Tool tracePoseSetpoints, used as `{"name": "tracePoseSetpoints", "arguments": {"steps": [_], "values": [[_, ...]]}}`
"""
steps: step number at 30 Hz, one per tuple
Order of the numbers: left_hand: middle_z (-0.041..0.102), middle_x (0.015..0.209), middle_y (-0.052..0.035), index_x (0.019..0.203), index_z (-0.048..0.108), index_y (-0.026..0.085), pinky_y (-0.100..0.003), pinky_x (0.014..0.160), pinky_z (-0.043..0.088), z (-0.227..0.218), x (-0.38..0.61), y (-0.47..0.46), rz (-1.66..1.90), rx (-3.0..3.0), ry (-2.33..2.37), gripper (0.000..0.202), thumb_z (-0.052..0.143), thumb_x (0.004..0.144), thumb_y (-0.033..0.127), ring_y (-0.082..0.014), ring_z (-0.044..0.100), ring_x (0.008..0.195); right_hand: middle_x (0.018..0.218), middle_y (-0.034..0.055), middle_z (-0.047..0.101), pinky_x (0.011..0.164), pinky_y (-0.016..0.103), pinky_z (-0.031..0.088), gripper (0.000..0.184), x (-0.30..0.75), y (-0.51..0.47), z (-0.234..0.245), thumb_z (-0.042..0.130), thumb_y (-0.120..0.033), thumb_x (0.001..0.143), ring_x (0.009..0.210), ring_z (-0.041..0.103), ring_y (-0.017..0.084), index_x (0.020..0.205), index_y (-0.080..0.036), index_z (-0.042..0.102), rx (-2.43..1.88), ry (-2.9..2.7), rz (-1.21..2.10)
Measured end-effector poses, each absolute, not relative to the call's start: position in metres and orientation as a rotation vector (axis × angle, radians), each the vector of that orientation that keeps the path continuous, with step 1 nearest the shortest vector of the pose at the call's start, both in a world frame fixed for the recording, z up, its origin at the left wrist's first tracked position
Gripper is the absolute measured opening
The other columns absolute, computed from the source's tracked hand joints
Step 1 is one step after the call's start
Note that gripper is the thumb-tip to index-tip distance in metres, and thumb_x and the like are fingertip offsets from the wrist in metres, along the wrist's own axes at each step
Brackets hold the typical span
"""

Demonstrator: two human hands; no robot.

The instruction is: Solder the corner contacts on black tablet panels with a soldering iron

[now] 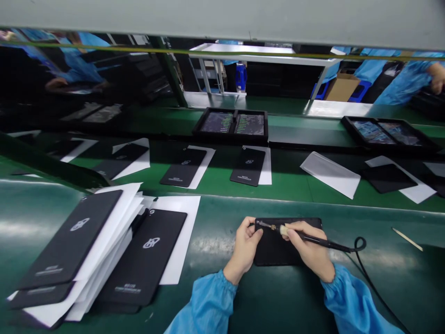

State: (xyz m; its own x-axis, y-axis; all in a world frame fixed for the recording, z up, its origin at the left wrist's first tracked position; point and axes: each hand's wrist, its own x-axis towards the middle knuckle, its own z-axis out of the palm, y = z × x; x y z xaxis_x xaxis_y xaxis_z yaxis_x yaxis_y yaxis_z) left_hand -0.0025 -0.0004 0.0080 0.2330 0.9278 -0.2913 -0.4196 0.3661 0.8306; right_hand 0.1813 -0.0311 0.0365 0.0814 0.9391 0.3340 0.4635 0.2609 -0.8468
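A black tablet back cover (274,253) lies flat on the green bench in front of me. My left hand (245,247) rests on its left edge, fingers curled against the corner. My right hand (308,248) grips a corded soldering iron (313,239) like a pen. The iron's metal tip points left at the cover's top left corner, close to my left fingertips. Its black cable (368,278) loops off to the right and down.
Stacks of black covers interleaved with white sheets (86,250) lie at my left. More covers on paper (248,164) ride the green conveyor beyond. Black trays with tablets (231,124) sit further back. A thin stick (406,239) lies at right. People in blue coats work behind.
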Motion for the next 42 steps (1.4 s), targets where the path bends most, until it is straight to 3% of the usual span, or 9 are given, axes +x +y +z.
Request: {"name": "tracePoseSetpoints", "arguments": {"steps": [11, 16, 26, 42], "values": [[0.07, 0.07, 0.001, 0.089, 0.052, 0.02, -0.02, 0.057, 0.047, 0.008, -0.003, 0.001, 1.045, 0.673, 0.888, 0.031, 0.077, 0.074, 0.028, -0.0115, 0.062, 0.057, 0.075, 0.0014, 0.074, 0.064, 0.028, 0.059, 0.014, 0.186, -0.043, 0.04, 0.063, -0.026, 0.091, 0.064, 0.071, 0.016, 0.099, -0.022, 0.074, -1.313, -1.295, 0.698], [0.071, 0.072, 0.0004, 0.091, 0.053, 0.02, -0.02, 0.059, 0.046, 0.009, -0.002, 0.001, 1.061, 0.682, 0.904, 0.03, 0.076, 0.074, 0.027, -0.0117, 0.063, 0.059, 0.087, 0.0048, 0.077, 0.063, 0.031, 0.063, 0.021, 0.181, -0.058, 0.043, 0.068, -0.03, 0.088, 0.065, 0.073, 0.018, 0.106, -0.021, 0.073, -1.337, -1.247, 0.876], [0.072, 0.073, -0.0001, 0.092, 0.052, 0.021, -0.024, 0.062, 0.049, 0.011, -0.001, 0.001, 1.064, 0.673, 0.902, 0.033, 0.078, 0.072, 0.029, -0.0149, 0.067, 0.061, 0.072, 0.0008, 0.076, 0.06, 0.024, 0.06, 0.012, 0.165, -0.066, 0.036, 0.062, -0.025, 0.089, 0.061, 0.074, 0.016, 0.093, -0.022, 0.072, -1.445, -1.491, 0.447], [0.073, 0.073, -0.0003, 0.092, 0.052, 0.02, -0.023, 0.06, 0.049, 0.009, -0.002, 0.001, 1.046, 0.692, 0.919, 0.031, 0.075, 0.074, 0.027, -0.0135, 0.065, 0.059, 0.076, -0.0005, 0.076, 0.063, 0.025, 0.06, 0.014, 0.163, -0.062, 0.036, 0.061, -0.02, 0.09, 0.065, 0.074, 0.015, 0.099, -0.023, 0.071, -1.396, -1.569, 0.43]]}}
